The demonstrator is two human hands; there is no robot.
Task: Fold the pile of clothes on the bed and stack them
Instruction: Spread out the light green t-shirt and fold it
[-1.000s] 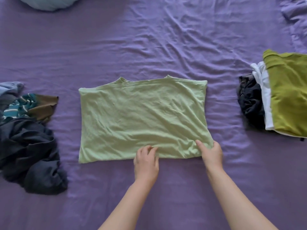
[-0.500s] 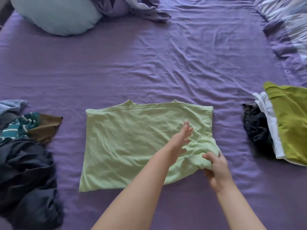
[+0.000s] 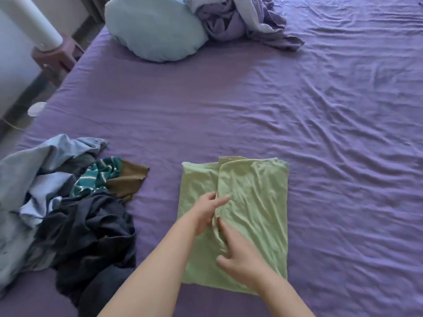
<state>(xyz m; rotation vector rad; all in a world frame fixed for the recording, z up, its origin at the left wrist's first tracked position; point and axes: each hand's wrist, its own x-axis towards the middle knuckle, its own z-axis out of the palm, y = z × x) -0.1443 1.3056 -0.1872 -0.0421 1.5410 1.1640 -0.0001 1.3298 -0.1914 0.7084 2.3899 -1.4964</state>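
Green cloth, a shirt (image 3: 240, 216), is laid near the front edge of the bed (image 3: 320, 110), with one side folded over. The loose edge is pinched by the left hand (image 3: 207, 210). The right hand (image 3: 240, 255) is laid on the shirt, fingers loosely bent, with nothing gripped. The fold seems half done. Next, the flap probably needs to be pressed flat. The unfolded pile (image 3: 64, 202) is seen by the left edge.
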